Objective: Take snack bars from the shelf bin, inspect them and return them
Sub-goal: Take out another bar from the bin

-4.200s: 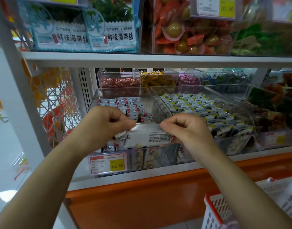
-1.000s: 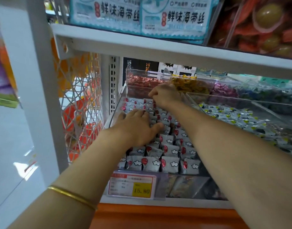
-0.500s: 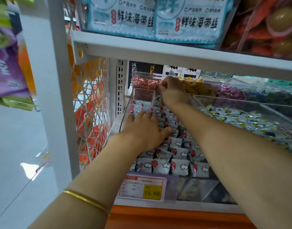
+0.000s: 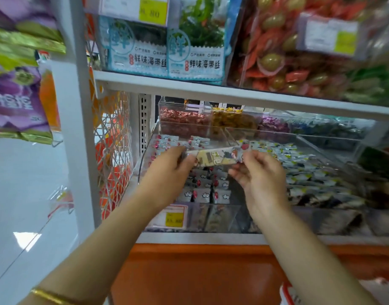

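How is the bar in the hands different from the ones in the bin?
The held snack bar is lifted, pinched at its ends by the left hand and right hand; the binned bars lie packed in rows. The held one shows its whole length sideways; the binned bars show short ends. Both wrappers carry red spots.

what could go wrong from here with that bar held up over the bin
1. The white-wrapped snack bar is only pinched at its ends by the left hand and right hand. A slip might drop it among the neighbouring blue-and-yellow wrapped packets instead of its own clear plastic bin.
2. Pulling or twisting those ends could tear the wrapper or crack the bar.
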Demonstrator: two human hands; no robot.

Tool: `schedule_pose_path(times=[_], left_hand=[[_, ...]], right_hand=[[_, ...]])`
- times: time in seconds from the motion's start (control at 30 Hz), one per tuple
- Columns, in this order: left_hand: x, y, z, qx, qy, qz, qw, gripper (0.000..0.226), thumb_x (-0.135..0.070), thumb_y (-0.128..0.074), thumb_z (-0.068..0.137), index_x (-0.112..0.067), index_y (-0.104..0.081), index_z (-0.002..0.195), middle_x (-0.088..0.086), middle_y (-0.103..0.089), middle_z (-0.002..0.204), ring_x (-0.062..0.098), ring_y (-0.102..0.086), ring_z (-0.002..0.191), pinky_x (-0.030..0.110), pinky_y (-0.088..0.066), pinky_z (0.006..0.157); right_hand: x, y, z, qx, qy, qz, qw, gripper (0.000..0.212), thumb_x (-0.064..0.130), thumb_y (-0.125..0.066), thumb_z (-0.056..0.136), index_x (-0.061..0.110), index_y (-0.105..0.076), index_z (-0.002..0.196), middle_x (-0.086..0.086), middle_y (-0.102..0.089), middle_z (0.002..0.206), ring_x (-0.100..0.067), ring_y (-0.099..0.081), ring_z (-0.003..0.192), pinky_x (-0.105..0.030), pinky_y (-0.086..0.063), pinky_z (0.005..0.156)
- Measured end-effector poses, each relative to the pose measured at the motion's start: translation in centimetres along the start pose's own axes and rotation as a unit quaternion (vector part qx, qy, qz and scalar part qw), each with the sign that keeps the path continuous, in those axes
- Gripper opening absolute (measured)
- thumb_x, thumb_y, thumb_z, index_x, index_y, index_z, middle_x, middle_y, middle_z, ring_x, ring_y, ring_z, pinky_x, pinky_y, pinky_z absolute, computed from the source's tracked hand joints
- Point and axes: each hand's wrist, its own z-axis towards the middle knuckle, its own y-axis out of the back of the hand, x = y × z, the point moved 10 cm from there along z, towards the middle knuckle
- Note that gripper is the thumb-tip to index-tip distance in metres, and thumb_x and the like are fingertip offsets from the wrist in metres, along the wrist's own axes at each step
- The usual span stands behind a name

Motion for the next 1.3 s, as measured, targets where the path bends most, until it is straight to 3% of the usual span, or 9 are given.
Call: schedule_pose_path(times=[0.1, 0.2, 0.4, 0.67, 0.77, 0.87, 1.03, 1.17, 1.3], left_hand=[[-0.5, 0.0, -1.7, 0.005, 0.025, -0.141, 0.99, 0.02, -0.024, -0.048, 0.096, -0.01, -0.061, 0.1, 0.0, -0.064, 0.079, 0.004, -0.062, 0.066, 0.017, -0.051, 0.056], [0.1, -0.3, -2.5, 0.023, 0.066, -0.267, 0.961, 0.016, -0.021, -0.056, 0.09, -0.01, -0.065, 0.098, -0.001, -0.065, 0.076, 0.002, -0.061, 0.062, 0.017, -0.047, 0.055], [0.9, -1.9, -3.2, 0.075, 0.153, -0.516, 0.84, 0.016, -0.026, -0.06, 0.076, -0.011, -0.067, 0.076, 0.001, -0.06, 0.066, 0.006, -0.053, 0.054, 0.016, -0.048, 0.048], [2.5, -0.5, -3.0, -0.019, 0.152, -0.457, 0.876, 0.032, -0.022, -0.054, 0.091, -0.013, -0.065, 0.062, 0.001, -0.057, 0.055, 0.007, -0.053, 0.048, 0.015, -0.049, 0.046], [2.2, 0.0, -3.0, -0.049, 0.122, -0.352, 0.927, 0.029, -0.022, -0.051, 0.094, -0.002, -0.061, 0.075, -0.003, -0.055, 0.05, 0.008, -0.051, 0.047, 0.018, -0.049, 0.047], [2.0, 0.2, -3.1, -0.057, 0.123, -0.32, 0.938, 0.032, -0.023, -0.05, 0.095, -0.006, -0.054, 0.068, -0.003, -0.049, 0.044, 0.011, -0.047, 0.043, 0.022, -0.047, 0.045], [2.3, -1.6, -3.4, -0.004, 0.182, -0.44, 0.879, 0.044, -0.022, -0.054, 0.091, -0.019, -0.053, 0.048, 0.0, -0.044, 0.045, 0.01, -0.04, 0.039, 0.016, -0.042, 0.039], [2.0, -2.4, -3.4, -0.001, 0.201, -0.541, 0.816, 0.013, -0.013, -0.054, 0.088, -0.012, -0.067, 0.087, -0.004, -0.05, 0.051, 0.003, -0.044, 0.04, 0.012, -0.04, 0.037], [1.9, -2.5, -3.2, -0.008, 0.207, -0.598, 0.774, 0.019, -0.009, -0.051, 0.088, -0.013, -0.064, 0.102, -0.006, -0.055, 0.051, 0.002, -0.044, 0.038, 0.011, -0.039, 0.036]], right_hand=[[-0.8, 1.1, -1.9, 0.017, -0.079, 0.109, 0.991, 0.012, 0.005, -0.051, 0.094, 0.006, -0.057, 0.084, -0.005, -0.061, 0.071, -0.011, -0.061, 0.056, -0.021, -0.053, 0.054], [-0.9, 0.9, -3.2, 0.066, -0.128, 0.164, 0.976, 0.002, 0.005, -0.06, 0.082, 0.005, -0.062, 0.081, -0.002, -0.064, 0.062, -0.01, -0.063, 0.055, -0.02, -0.053, 0.053], [-1.5, 1.1, -3.8, 0.088, -0.167, 0.186, 0.964, 0.015, 0.008, -0.063, 0.067, 0.003, -0.064, 0.081, -0.004, -0.065, 0.065, -0.011, -0.063, 0.056, -0.019, -0.053, 0.052], [-2.1, 0.1, -4.1, 0.101, -0.202, 0.192, 0.955, 0.012, 0.014, -0.066, 0.069, 0.012, -0.073, 0.059, -0.002, -0.061, 0.059, -0.009, -0.06, 0.051, -0.018, -0.05, 0.045], [-2.5, -0.2, -4.2, 0.091, -0.234, 0.244, 0.937, 0.007, 0.014, -0.066, 0.067, 0.009, -0.07, 0.065, -0.003, -0.056, 0.059, -0.009, -0.056, 0.047, -0.017, -0.048, 0.042], [-2.9, -0.6, -4.5, 0.092, -0.27, 0.288, 0.914, 0.012, 0.013, -0.065, 0.068, 0.006, -0.063, 0.076, -0.003, -0.054, 0.058, -0.009, -0.054, 0.045, -0.016, -0.048, 0.04], [-3.2, -0.5, -4.6, 0.077, -0.299, 0.337, 0.889, 0.012, 0.011, -0.063, 0.066, 0.002, -0.06, 0.075, -0.005, -0.055, 0.056, -0.009, -0.055, 0.043, -0.016, -0.047, 0.039], [-3.2, -0.3, -4.3, 0.071, -0.295, 0.351, 0.886, 0.012, 0.009, -0.061, 0.068, -0.001, -0.062, 0.075, -0.006, -0.057, 0.056, -0.009, -0.056, 0.043, -0.016, -0.047, 0.038], [-3.0, 0.9, -3.8, 0.061, -0.244, 0.247, 0.936, 0.005, 0.008, -0.061, 0.075, 0.003, -0.062, 0.075, -0.004, -0.058, 0.054, -0.008, -0.056, 0.044, -0.015, -0.046, 0.039]])
